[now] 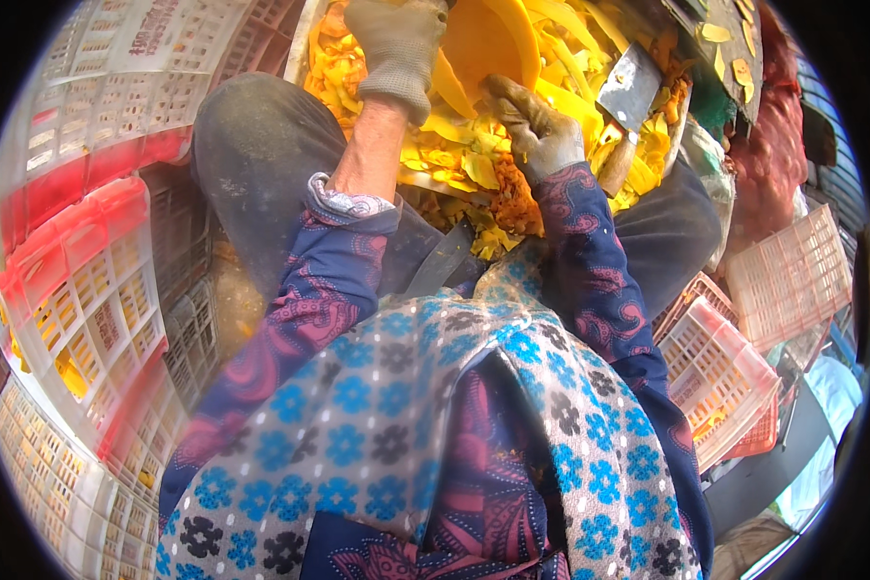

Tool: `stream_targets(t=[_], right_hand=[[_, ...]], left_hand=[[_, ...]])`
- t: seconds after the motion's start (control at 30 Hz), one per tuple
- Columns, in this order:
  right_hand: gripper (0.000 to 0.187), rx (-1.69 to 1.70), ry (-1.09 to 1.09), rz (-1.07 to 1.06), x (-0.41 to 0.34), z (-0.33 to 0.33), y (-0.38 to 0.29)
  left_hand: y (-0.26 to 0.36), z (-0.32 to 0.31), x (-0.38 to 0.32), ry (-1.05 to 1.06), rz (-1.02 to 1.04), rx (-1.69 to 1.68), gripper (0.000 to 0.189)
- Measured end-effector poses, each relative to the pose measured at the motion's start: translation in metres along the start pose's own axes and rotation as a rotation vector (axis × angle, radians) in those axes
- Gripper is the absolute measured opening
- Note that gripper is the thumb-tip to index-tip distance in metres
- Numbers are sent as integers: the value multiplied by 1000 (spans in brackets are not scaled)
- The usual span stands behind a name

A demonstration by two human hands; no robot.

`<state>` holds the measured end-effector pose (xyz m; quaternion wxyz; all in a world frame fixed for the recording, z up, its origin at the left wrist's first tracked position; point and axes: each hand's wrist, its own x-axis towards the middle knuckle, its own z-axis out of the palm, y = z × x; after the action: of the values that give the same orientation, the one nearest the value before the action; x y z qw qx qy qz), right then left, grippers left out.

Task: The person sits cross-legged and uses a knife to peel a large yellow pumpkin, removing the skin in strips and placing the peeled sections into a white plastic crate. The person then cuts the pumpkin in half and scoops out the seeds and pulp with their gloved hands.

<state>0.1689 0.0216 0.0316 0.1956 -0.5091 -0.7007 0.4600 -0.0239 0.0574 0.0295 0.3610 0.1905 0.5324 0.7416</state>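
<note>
My left hand (399, 54), in a knitted work glove, is at the top edge with its fingers bent over a dark item, mostly cut off by the frame; its grip is unclear. My right hand (536, 127), in a stained glove, has its fingertips at the lower rim of a large hollow piece of orange pumpkin (489, 47). Yellow-orange peelings (573, 61) and stringy pumpkin pulp (515, 192) lie around and below both hands. A cleaver (629, 90) with a wooden handle rests on the peelings, right of my right hand. A flat grey blade-like strip (442, 257) lies near my lap.
Stacked red and white plastic crates (87, 304) rise on the left, some holding yellow pieces. More crates (718, 370) stand at the right, below a red mesh sack (768, 152). A board with peel scraps (721, 54) is at the upper right. My knees flank the peelings.
</note>
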Motion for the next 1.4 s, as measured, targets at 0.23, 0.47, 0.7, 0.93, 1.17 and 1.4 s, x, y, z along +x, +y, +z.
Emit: stream_targets(t=[0.23, 0.47, 0.7, 0.93, 1.17, 1.4], right_hand=[[31, -119, -140, 336, -13, 6, -5], [31, 98, 77, 45, 5, 22, 18], [32, 47, -71, 176, -3, 20, 7], [33, 426, 45, 484, -6, 28, 16], [34, 156, 43, 0, 8, 30, 10], [30, 244, 37, 334, -4, 36, 19]], left_hand=[[12, -3, 8, 127, 2, -100, 46], [10, -2, -2, 83, -134, -60, 42], [12, -10, 4, 95, -46, -89, 41], [13, -7, -2, 144, -38, -117, 48], [9, -8, 1, 197, -16, 96, 47], [-11, -14, -4, 118, -201, -165, 47]])
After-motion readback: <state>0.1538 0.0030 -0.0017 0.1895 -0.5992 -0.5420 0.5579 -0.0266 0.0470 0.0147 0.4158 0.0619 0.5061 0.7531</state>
